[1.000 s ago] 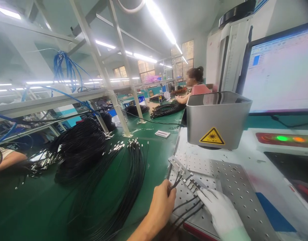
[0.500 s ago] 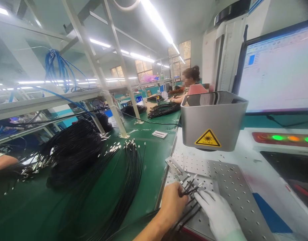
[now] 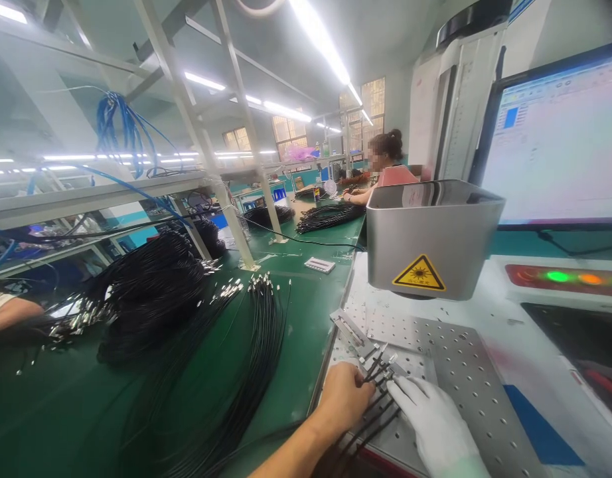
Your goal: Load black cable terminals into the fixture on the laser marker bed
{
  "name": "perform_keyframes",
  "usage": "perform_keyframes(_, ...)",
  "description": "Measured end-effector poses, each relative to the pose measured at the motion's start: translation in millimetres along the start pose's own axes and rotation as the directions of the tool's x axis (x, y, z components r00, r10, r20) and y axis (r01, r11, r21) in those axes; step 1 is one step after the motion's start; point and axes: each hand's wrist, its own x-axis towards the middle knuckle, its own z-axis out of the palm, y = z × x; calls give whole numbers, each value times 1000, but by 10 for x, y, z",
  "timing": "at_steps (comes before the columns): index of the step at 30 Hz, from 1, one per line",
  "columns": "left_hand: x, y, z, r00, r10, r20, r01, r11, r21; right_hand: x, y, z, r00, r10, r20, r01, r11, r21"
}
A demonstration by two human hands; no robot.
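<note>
"So, where are the black cables (image 3: pixel 368 435) being handled?"

"Over the near left corner of the perforated plate (image 3: pixel 468 378). A few run up from the near edge, and their light-coloured tips poke out past the fingers."

"What about the left hand (image 3: pixel 346 392)?"

"Bare, at the plate's left side, with thumb and forefinger pinching a few of those cables close to their tips. How many, I can't make out."

"And the right hand (image 3: pixel 430 415)?"

"White-gloved, lying low over the plate. Its fingers are stretched forward and pressed together, fingertips beside the same cables. Whether they grip anything, I can't tell."

"Anything else about the plate?"

"A slotted metal strip (image 3: pixel 354 332) lies at its far left, just beyond the left hand. A grey machine head (image 3: pixel 433 249) with a yellow warning label (image 3: pixel 419 273) hangs above its far side, and a blue sheet (image 3: pixel 539 425) shows along its right edge."

"Further off?"

"Left of the plate, on the green table (image 3: pixel 306 325), a long cable bundle (image 3: pixel 263 345) stretches out with its tips pointing away; beyond that sits a big dark heap of cable (image 3: pixel 151 292)."
</note>
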Motion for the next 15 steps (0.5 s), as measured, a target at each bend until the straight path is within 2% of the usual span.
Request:
perform_keyframes(7, 42, -4, 50, 1000, 17, -8, -16, 998, 65, -14, -20, -41, 999, 15, 47, -14, 999, -29)
perform_keyframes(15, 59, -34, 63, 999, 5, 48, -6, 1000, 21, 48, -20, -51, 987, 3, 158, 9, 997, -74)
